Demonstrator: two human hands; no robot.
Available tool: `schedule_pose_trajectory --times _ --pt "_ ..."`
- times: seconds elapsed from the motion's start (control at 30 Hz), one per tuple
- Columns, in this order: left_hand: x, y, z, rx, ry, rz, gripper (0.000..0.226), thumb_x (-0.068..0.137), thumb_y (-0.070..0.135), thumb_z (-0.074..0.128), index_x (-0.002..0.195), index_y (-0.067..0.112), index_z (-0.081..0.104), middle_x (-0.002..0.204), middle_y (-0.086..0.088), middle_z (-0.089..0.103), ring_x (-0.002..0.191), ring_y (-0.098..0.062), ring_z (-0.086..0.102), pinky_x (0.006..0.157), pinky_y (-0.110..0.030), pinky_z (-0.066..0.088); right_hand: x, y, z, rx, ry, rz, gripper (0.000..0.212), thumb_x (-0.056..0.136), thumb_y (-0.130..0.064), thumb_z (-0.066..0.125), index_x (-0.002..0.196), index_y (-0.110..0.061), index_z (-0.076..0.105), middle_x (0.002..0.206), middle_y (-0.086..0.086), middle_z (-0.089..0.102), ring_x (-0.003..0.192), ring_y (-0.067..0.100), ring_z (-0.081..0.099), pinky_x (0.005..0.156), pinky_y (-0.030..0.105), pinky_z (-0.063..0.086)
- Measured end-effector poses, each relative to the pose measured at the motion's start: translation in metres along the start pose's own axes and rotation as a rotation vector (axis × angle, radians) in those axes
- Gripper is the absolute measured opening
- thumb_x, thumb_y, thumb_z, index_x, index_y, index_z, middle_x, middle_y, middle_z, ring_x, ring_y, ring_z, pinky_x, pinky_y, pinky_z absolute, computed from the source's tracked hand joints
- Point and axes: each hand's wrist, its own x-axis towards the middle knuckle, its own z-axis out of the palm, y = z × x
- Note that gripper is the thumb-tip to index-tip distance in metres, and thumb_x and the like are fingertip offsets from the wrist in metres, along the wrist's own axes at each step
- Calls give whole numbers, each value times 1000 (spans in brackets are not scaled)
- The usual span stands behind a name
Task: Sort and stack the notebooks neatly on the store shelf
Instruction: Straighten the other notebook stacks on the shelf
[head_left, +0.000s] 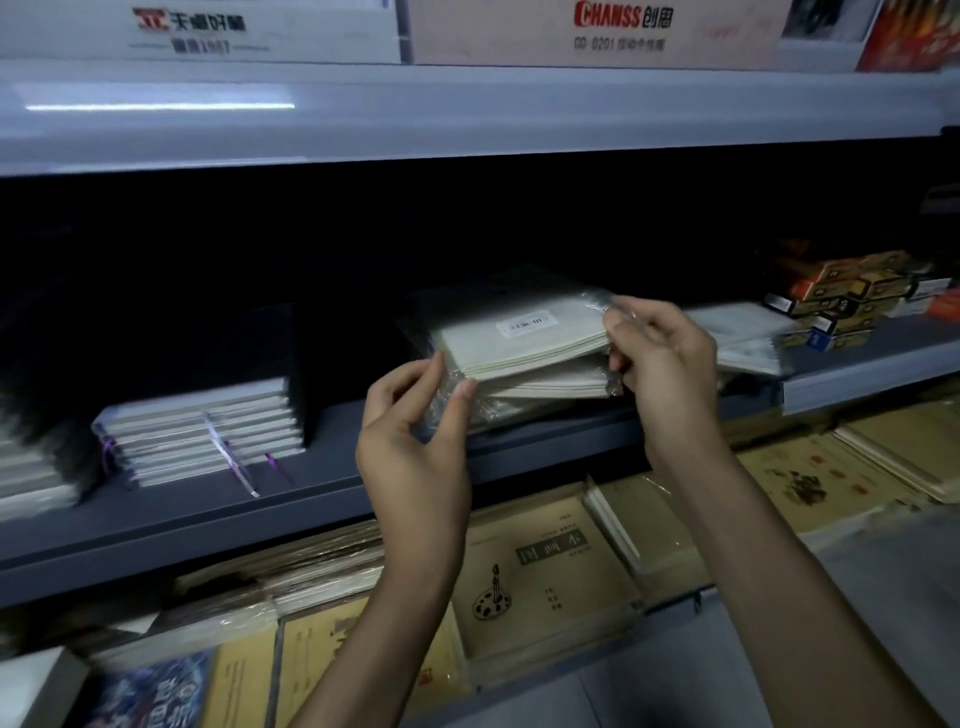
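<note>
With our left hand and right hand pinching opposite ends of a wrapped notebook pack over the shelf, we judge the sorting midway: a tidy stack left of our hands, loose packs right.

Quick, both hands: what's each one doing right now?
Left hand: pinches the wrapped notebook pack at its near-left corner.
Right hand: grips the pack's right edge.

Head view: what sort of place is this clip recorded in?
Most likely a stationery shop. Tiered shelves carry stacks of wrapped notebooks, branded boxes stand above, and brown exercise books lie displayed below. The left hand and right hand hold one wrapped pack.
</note>
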Motion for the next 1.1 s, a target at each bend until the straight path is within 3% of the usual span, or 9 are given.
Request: schedule_pose_trajectory --times 0.1,0.27,0.37,0.53,0.63,0.7,0.8,0.97,1.1 --pt "8 -2 -2 -2 -7 -3 31 96 23 75 127 21 74 124 17 66 118 4 62 104 -28 53 -3 7 3 -93 12 -91 11 99 -21 65 108 -16 69 71 -1 60 64 13 51 56 31 41" --pt "22 -3 -8 -11 -35 -38 31 98 24 74 128 19 75 125 18 69 118 9 61 107 -30 52 -14 14 2 -315 32 -210 13 101 -32 63 103 -21 70 79 -1 56 66 5 49 60 18 39" --pt "22 -2 -6 -27 -49 -66 30 97 24 76 127 20 76 124 18 70 117 8 62 108 -31 52 -12 21 -3 -369 72 -211 15 100 -32 64 104 -22 75 93 7 67 83 16 62 72 32 51" --pt "13 -2 -2 -18 -43 -76 30 96 22 76 126 19 76 124 18 71 117 9 63 108 -26 52 -15 28 -9 -323 98 -125 23 97 -37 68 114 -24 77 106 13 69 92 16 67 84 26 56" --pt "8 -1 1 -52 -9 -97 29 97 21 75 127 22 75 125 15 72 117 4 66 106 -29 55 -23 25 -7 -251 103 -46 26 97 -39 69 117 -24 77 102 -2 75 93 6 69 85 30 60" --pt "5 1 5 -53 19 -92 31 97 20 75 128 21 75 125 12 72 110 6 67 99 -23 56 -25 22 -6 -181 114 27 29 96 -35 71 120 -20 76 96 -13 75 89 2 70 84 36 62" --pt "2 1 8 -51 57 -86 31 96 16 76 127 15 75 125 2 71 93 15 67 87 -8 52 -23 18 -6 -13 156 142 32 93 -27 76 122 -15 74 96 -11 75 86 2 71 82 29 62" --pt "3 0 9 -105 89 -172 27 93 19 80 120 15 79 91 12 80 91 4 74 95 -26 59 -24 14 -3 215 209 344 23 88 -21 81 110 -17 77 112 4 75 102 16 71 82 24 61" --pt "5 2 10 -99 82 -134 23 94 20 78 117 18 80 106 8 77 98 3 72 91 -19 57 -19 10 2 205 236 338 25 86 -17 83 110 -14 76 106 4 76 97 16 73 77 22 61"
